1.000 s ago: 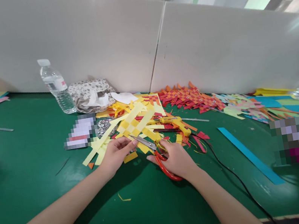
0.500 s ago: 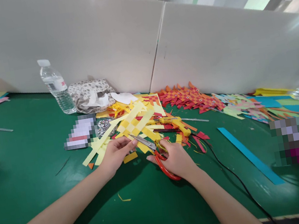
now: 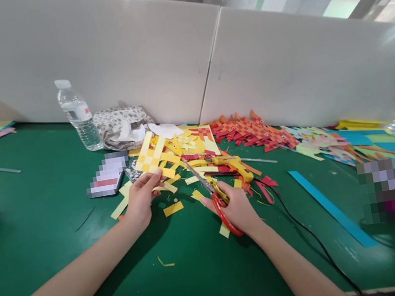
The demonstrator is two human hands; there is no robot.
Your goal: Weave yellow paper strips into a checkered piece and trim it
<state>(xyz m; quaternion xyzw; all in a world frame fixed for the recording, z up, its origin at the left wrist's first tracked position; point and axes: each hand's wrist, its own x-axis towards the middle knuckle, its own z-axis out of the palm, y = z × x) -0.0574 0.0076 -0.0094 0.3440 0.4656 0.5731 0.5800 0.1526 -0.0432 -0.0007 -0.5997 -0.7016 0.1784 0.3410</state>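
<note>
My left hand [image 3: 140,198] pinches the edge of a woven piece of yellow paper strips [image 3: 154,159], lifted and tilted above the green table [image 3: 40,204]. My right hand [image 3: 236,208] grips red-handled scissors [image 3: 211,193], blades together and pointing up-left toward the woven piece. Small cut yellow scraps [image 3: 173,208] lie on the table between my hands. More yellow and red paper strips [image 3: 196,143] are piled just behind.
A water bottle [image 3: 78,116] and a patterned cloth [image 3: 117,123] stand by the white partition [image 3: 151,54]. Red-orange woven pieces [image 3: 255,130] and pastel ones [image 3: 318,143] lie at right, with a blue strip [image 3: 328,207], a black cable [image 3: 310,235] and a yellow glue gun [image 3: 232,163].
My left hand has lifted and turned the woven yellow piece up off the table. The scissors swung to point more upward, and a new yellow scrap lies near my right hand.
</note>
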